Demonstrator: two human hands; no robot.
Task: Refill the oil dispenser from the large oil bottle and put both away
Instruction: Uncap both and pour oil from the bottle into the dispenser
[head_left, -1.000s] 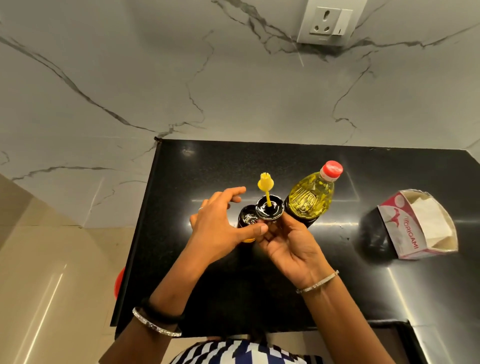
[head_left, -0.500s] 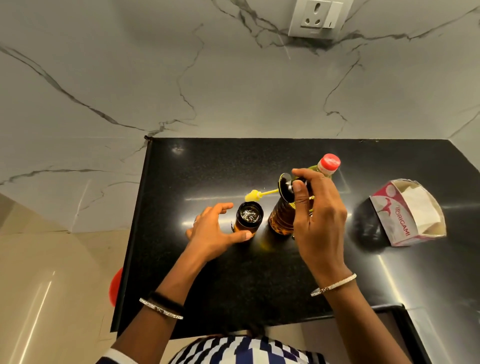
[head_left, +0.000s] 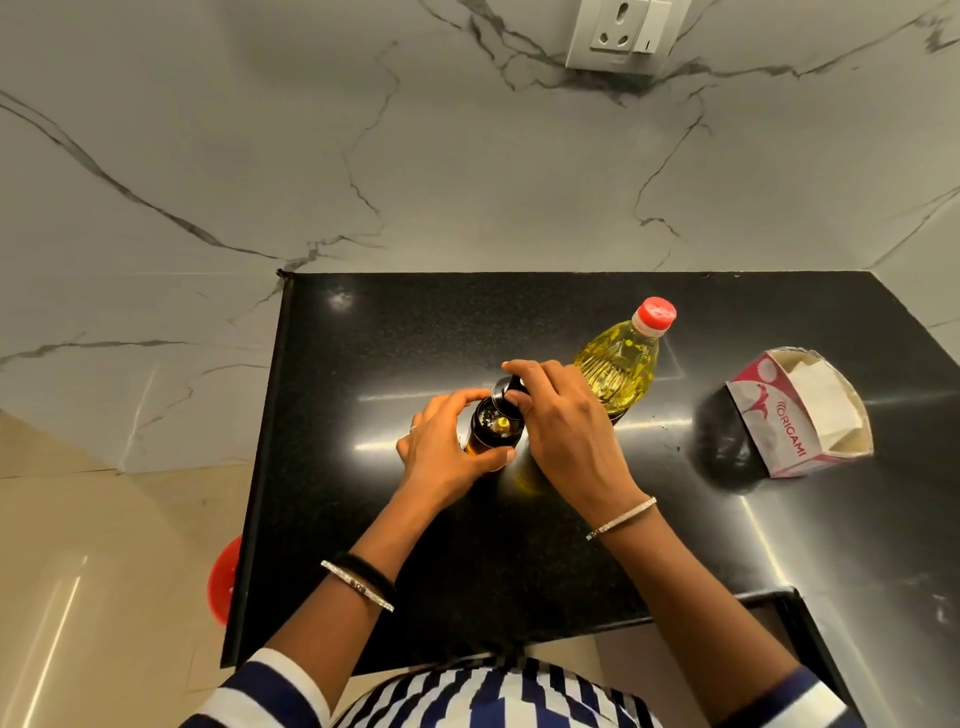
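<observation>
Oil dispenser (head_left: 483, 440), a small dark amber bottle at the frame's centre on the black counter (head_left: 395, 332), looks like glass: stiff, breakable and probably oil-slick. It is best held round the body, as the left hand (head_left: 441, 449) does with curled fingers and thumb. The right hand (head_left: 566, 431) pinches its black lid (head_left: 505, 391), tilted at the open mouth. The red-capped large oil bottle (head_left: 621, 366) stands just behind, to the upper right.

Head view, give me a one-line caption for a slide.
Left hand grips the oil dispenser while right hand holds its cap at the mouth; large oil bottle capped behind.
</observation>
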